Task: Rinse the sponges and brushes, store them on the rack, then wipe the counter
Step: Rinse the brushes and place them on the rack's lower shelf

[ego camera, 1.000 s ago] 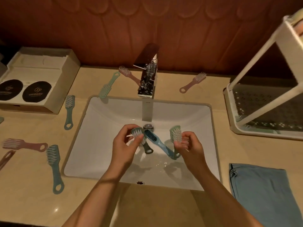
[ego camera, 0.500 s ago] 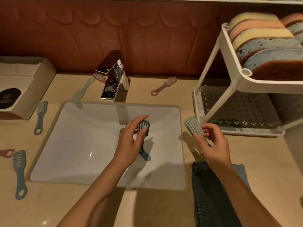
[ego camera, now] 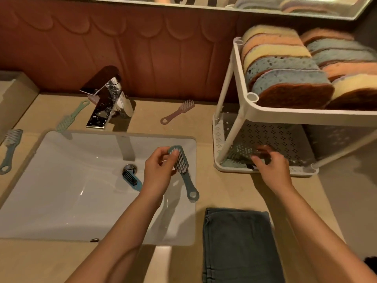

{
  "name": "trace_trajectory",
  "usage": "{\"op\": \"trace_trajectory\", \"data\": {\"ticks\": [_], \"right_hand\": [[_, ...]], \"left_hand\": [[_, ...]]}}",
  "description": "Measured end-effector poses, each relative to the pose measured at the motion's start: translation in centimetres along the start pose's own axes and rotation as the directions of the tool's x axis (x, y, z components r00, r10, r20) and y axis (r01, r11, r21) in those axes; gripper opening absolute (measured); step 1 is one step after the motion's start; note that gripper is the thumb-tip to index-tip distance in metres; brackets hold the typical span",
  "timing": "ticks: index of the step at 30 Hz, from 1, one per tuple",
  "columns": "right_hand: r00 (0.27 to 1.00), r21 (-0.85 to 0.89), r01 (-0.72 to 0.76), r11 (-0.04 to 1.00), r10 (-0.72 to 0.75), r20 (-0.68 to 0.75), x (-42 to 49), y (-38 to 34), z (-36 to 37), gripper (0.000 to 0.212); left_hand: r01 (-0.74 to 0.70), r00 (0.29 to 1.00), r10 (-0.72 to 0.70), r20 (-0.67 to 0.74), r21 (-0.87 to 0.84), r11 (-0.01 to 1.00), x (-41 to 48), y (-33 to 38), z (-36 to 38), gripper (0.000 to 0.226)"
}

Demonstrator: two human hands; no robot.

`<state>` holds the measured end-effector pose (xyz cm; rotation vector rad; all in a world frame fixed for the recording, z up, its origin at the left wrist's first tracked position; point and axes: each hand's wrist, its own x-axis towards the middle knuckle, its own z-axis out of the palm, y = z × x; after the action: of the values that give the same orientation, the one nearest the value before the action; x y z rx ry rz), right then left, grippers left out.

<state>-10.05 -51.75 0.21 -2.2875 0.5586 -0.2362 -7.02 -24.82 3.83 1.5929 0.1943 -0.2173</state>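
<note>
My left hand grips a teal brush by its bristled head over the right part of the white sink. A blue brush lies in the basin beside the drain. My right hand reaches into the lower tier of the white rack, its fingers on a mint green brush lying there. Whether the fingers still hold it is unclear. Several sponges fill the rack's upper tier.
A chrome faucet stands behind the sink. Loose brushes lie on the counter: a pink brush, a mint brush, a grey-blue brush. A folded dark blue cloth lies in front of the rack.
My right hand carried the mint green brush from the sink's edge into the rack's lower tier. My left hand lifted the teal brush toward the sink's right side. The view shifted right.
</note>
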Motion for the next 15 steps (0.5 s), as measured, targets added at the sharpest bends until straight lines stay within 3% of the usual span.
{"op": "trace_trajectory", "data": {"ticks": [7,15], "right_hand": [[0.987,-0.142,0.070,0.987,-0.048,0.156,6.1,-0.3,1.2,0.021],[0.959,-0.139,0.087,0.987,-0.045,0.278,8.2,0.2,3.5,0.015]], "left_hand": [[0.277,0.953,-0.299,-0.048,-0.258,0.925,0.3,-0.6,1.9,0.013],[0.373,0.921,-0.389,0.000,-0.290,0.882,-0.1,-0.9,2.3,0.012]]}}
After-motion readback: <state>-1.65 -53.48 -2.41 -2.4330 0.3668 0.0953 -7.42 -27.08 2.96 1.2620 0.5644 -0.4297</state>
